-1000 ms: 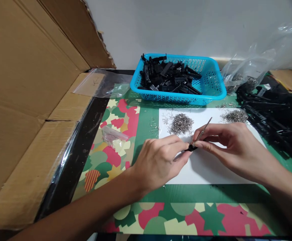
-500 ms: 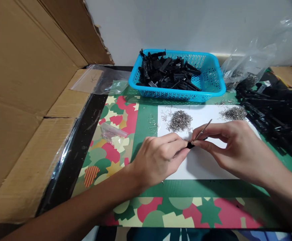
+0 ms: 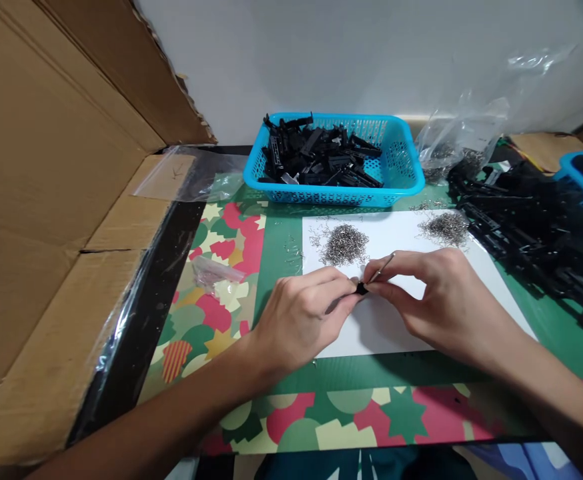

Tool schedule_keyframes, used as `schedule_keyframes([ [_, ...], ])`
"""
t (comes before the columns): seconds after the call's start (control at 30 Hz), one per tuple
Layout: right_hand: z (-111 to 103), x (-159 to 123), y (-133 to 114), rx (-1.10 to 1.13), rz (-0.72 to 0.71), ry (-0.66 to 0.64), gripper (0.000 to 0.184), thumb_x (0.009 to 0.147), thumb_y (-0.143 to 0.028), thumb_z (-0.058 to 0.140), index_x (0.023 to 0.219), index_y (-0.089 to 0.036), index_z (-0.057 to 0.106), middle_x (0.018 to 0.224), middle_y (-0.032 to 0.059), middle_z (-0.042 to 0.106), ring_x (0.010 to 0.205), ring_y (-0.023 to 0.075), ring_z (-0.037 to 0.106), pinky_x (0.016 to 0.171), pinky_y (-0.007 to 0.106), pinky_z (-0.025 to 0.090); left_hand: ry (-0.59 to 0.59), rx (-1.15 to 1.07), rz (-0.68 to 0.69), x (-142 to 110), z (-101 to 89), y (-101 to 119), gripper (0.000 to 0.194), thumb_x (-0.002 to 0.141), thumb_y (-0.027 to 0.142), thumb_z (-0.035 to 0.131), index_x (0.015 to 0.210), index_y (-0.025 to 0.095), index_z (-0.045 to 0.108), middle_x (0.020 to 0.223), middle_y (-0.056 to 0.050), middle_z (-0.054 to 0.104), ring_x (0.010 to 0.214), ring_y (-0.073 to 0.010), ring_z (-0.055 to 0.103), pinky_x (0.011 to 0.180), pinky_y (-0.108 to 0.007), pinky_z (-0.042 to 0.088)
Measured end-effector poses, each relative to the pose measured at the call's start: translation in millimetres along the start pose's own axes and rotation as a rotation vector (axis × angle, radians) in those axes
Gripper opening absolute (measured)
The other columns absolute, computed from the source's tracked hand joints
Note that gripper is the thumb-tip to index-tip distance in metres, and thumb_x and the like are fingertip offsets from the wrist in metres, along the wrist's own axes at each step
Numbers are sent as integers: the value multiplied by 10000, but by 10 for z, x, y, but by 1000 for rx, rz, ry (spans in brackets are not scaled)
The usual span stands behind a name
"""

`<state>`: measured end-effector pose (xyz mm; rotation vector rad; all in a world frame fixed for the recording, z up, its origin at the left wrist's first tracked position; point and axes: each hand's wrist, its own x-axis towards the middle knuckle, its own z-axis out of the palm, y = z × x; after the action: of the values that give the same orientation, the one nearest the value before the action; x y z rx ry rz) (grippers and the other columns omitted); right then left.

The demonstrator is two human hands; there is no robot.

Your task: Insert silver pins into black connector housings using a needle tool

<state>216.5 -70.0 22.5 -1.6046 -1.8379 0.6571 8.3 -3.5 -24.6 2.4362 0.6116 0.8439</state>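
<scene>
Over the white sheet [image 3: 396, 327], my left hand [image 3: 306, 313] pinches a small black plastic part [image 3: 361, 289], most of it covered by the fingers. My right hand [image 3: 421, 287] grips a thin metal rod-like tool [image 3: 384, 267] between thumb and forefinger, its lower end meeting the black part. The tool's tip is hidden by my fingertips. Just beyond my hands lies a heap of small bent metal wire springs [image 3: 346, 245]. A second heap of similar wire pieces [image 3: 445, 228] sits at the sheet's far right.
A blue basket [image 3: 334, 195] of black plastic parts stands at the back. More black parts [image 3: 536, 233] are piled at the right, near a clear bag [image 3: 459, 143] of metal pieces. Cardboard [image 3: 26, 220] walls the left side; a small plastic bag [image 3: 216, 272] lies on the patterned covering.
The camera view has shifted, so the table's things appear slightly further left. Both hands stay together at the black part; the tool's visible end leans a little differently.
</scene>
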Motion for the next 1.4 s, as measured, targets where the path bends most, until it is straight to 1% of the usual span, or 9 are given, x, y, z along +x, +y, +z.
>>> schedule_keyframes([
  [0.13,-71,33,87,145,25,-75,162,965,-170,674,902,-226,811,900,29,841,791,211,775,749,322,578,-15,-4,-16,11,-14,14,62,1003,170,722,988,145,777,926,-60,815,785,-197,778,687,-292,603],
  [0.23,-176,91,216,367,76,32,82,950,-276,774,914,-205,795,928,54,821,849,213,760,770,310,602,-29,33,-44,14,-27,27,69,994,186,744,1051,156,766,944,-48,810,777,-197,769,666,-292,575],
  [0.43,-410,129,539,595,217,130,304,936,-479,810,912,-179,768,941,76,748,876,211,727,851,351,633,-73,110,5,17,-51,25,96,1016,178,681,1103,174,723,949,-29,787,775,-209,784,639,-294,555],
  [0.57,-608,62,729,665,259,193,307,983,-488,724,889,-197,699,801,35,663,730,183,652,684,303,584,-82,126,57,11,-68,8,185,1049,203,651,1226,185,701,1010,-40,789,807,-220,796,620,-296,555],
  [0.7,-817,63,838,422,267,249,238,993,-392,647,859,-196,661,646,-17,542,581,148,481,535,263,398,-116,67,52,20,-94,8,178,1071,191,613,1217,204,714,1020,-32,771,785,-201,780,615,-286,546],
  [0.83,-881,180,751,58,267,32,220,1008,-307,551,861,-191,667,661,-30,524,603,149,472,563,270,369,-88,5,10,38,-110,24,153,1074,212,625,1211,206,693,1069,-32,776,819,-195,771,659,-289,552],
  [0.97,-789,310,609,-247,159,-109,294,1037,-256,485,844,-174,691,758,18,657,675,165,555,635,283,405,-64,-9,-4,42,-118,31,158,1067,201,624,1219,219,666,1017,-14,772,704,-160,710,585,-272,488],
  [1.17,-655,327,703,-313,122,-93,249,1009,-319,631,1041,-164,823,1005,112,826,856,251,705,774,341,499,-44,-86,40,25,-134,8,244,1095,156,534,1324,225,585,1022,-16,758,577,-116,589,509,-241,395],
  [1.4,-568,363,839,-300,182,-44,148,932,-220,708,908,-204,853,1041,98,853,936,294,769,858,385,513,-65,-171,42,27,-165,5,263,1116,144,520,1339,262,593,1053,-6,710,715,-118,620,647,-236,469],
])
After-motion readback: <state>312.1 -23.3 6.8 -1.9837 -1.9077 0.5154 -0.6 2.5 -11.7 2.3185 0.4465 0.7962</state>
